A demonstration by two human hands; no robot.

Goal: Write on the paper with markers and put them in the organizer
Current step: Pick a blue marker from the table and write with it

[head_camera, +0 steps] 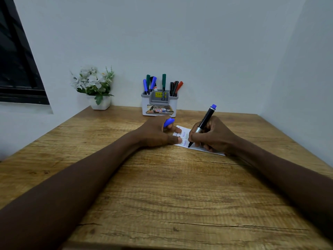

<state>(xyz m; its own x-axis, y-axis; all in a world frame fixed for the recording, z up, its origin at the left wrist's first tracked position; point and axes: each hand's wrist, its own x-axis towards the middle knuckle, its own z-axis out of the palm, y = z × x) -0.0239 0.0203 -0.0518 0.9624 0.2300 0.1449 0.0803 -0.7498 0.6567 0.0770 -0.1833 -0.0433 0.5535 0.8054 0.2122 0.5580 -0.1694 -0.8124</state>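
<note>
- Right hand point(212, 136) grips blue marker point(203, 124), tip on white paper point(201, 147) on wooden tabletop point(162, 186).
- Left hand point(156, 132) curled round blue cap point(168, 122), fingertips pressing the paper's left edge.
- Organizer point(159, 103) with markers stands behind, against wall.

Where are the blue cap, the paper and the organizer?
blue cap point(169, 122), head view, exposed rounded end
paper point(186, 132), head view, written upper part
organizer point(146, 101), head view, white front wall
</note>
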